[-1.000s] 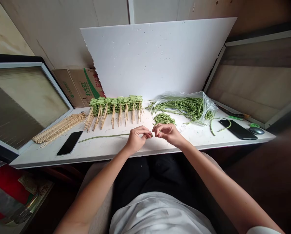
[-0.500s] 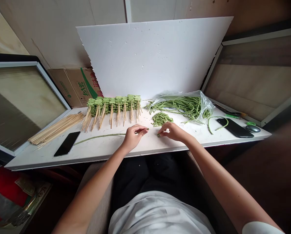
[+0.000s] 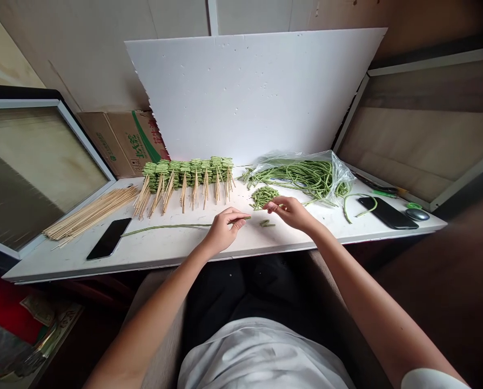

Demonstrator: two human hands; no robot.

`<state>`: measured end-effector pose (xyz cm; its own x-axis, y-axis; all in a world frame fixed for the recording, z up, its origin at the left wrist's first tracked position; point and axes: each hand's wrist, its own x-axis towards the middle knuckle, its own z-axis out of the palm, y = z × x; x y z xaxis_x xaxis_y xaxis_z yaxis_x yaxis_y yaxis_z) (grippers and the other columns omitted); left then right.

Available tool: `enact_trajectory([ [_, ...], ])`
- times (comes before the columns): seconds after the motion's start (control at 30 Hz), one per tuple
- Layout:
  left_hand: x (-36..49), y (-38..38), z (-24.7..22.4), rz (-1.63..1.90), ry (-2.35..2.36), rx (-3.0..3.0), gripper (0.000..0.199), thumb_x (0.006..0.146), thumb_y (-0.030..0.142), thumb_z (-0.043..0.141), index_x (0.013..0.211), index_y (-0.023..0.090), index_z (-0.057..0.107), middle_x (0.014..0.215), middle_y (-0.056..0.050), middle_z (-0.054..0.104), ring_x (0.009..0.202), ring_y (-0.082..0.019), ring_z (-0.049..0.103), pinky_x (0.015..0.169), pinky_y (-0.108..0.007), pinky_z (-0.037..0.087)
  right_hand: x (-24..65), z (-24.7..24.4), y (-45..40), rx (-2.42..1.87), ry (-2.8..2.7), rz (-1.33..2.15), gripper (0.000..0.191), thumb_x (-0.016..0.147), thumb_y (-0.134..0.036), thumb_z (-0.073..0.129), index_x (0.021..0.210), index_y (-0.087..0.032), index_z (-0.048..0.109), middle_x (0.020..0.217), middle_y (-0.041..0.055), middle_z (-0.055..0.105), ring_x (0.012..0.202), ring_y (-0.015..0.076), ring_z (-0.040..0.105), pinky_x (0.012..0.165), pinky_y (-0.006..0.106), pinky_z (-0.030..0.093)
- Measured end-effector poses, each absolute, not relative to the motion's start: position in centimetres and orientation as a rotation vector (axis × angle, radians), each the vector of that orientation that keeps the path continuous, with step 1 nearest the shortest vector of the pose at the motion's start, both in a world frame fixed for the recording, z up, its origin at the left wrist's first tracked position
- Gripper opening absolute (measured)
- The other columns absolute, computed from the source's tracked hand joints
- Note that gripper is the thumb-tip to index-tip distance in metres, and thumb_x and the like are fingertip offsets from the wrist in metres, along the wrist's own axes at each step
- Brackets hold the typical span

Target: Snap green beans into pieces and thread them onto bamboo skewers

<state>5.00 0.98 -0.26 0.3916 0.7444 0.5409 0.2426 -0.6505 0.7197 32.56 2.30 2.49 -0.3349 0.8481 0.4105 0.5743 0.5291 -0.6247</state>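
My left hand (image 3: 224,231) is shut on a long green yardlong bean (image 3: 164,227), which trails left across the white table (image 3: 164,254). Its cut end pokes out past my fingers. My right hand (image 3: 290,212) hovers with loosely curled fingers just right of a heap of cut bean pieces (image 3: 262,197), and I see nothing held in it. A couple of short pieces (image 3: 267,223) lie on the table below those fingers. Behind my hands stands a row of bamboo skewers threaded with bean pieces (image 3: 187,175).
A bundle of bare skewers (image 3: 91,213) and a black phone (image 3: 109,237) lie left. A plastic bag of long beans (image 3: 302,178) sits behind my right hand. Further right are another phone (image 3: 387,212), scissors (image 3: 375,186) and a grey mouse (image 3: 417,214).
My right hand has lifted off the table and moved up toward the heap, leaving short bean pieces where it was. My left hand keeps the long bean, and the view has shifted slightly.
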Motion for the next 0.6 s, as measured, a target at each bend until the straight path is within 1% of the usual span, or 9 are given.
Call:
enact_trajectory([
  [0.1,5.4,0.8,-0.5,1.24,0.845,2.131,0.018,0.099,0.026,0.073,0.113,0.02,0.083,0.105,-0.011,0.075,0.098,-0.022,0.073,0.087,-0.034,0.061,30.4,3.8,0.6,-1.018,-2.085,0.613,0.043,0.094,-0.062,0.074,0.104,-0.021,0.083,0.101,0.0094,0.082,0.086,0.023,0.073,0.07,0.032,0.053],
  [0.17,5.7,0.7,-0.6,1.288,0.843,2.082,0.014,0.096,0.027,0.077,0.107,0.019,0.082,0.102,-0.01,0.076,0.095,-0.022,0.074,0.086,-0.035,0.062,29.0,4.2,-0.4,-0.962,-2.109,0.567,0.04,0.091,-0.06,0.078,0.105,-0.023,0.082,0.101,0.0088,0.081,0.089,0.0235,0.073,0.073,0.033,0.054],
  [0.23,5.8,0.7,-0.5,1.318,0.843,2.021,0.015,0.093,0.028,0.081,0.104,0.018,0.08,0.099,-0.009,0.078,0.091,-0.022,0.075,0.085,-0.035,0.063,28.3,4.1,-0.8,-0.943,-2.098,0.479,0.036,0.095,-0.058,0.075,0.104,-0.024,0.082,0.097,0.0085,0.08,0.09,0.0236,0.072,0.074,0.034,0.054],
  [0.3,5.7,0.8,-0.4,1.31,0.86,2.0,0.019,0.091,0.028,0.082,0.107,0.018,0.079,0.1,-0.009,0.08,0.09,-0.021,0.076,0.086,-0.036,0.064,28.2,4.0,-0.8,-0.937,-2.069,0.416,0.032,0.098,-0.056,0.072,0.1,-0.025,0.082,0.095,0.0085,0.08,0.09,0.0237,0.071,0.072,0.035,0.054],
  [0.4,5.2,1.0,0.0,1.239,0.946,2.056,0.014,0.094,0.026,0.079,0.105,0.019,0.081,0.103,-0.009,0.081,0.092,-0.022,0.076,0.085,-0.036,0.063,28.8,4.0,-0.5,-0.931,-2.034,0.388,0.029,0.097,-0.053,0.075,0.097,-0.024,0.081,0.094,0.0089,0.079,0.088,0.0237,0.07,0.072,0.036,0.054],
  [0.5,4.9,1.2,0.2,1.179,1.036,2.099,0.009,0.094,0.025,0.078,0.099,0.02,0.083,0.1,-0.009,0.082,0.092,-0.024,0.076,0.081,-0.035,0.061,29.3,4.3,-0.3,-0.919,-2.034,0.361,0.026,0.099,-0.049,0.072,0.101,-0.024,0.081,0.097,0.0094,0.078,0.09,0.0246,0.068,0.074,0.037,0.053],
  [0.6,4.9,1.1,0.3,1.237,1.044,2.125,0.007,0.093,0.023,0.08,0.097,0.02,0.083,0.097,-0.008,0.081,0.089,-0.023,0.075,0.079,-0.035,0.06,29.0,4.5,-0.6,-0.902,-2.102,0.314,0.025,0.104,-0.045,0.065,0.105,-0.026,0.082,0.098,0.0102,0.077,0.095,0.0275,0.066,0.081,0.042,0.053],
])
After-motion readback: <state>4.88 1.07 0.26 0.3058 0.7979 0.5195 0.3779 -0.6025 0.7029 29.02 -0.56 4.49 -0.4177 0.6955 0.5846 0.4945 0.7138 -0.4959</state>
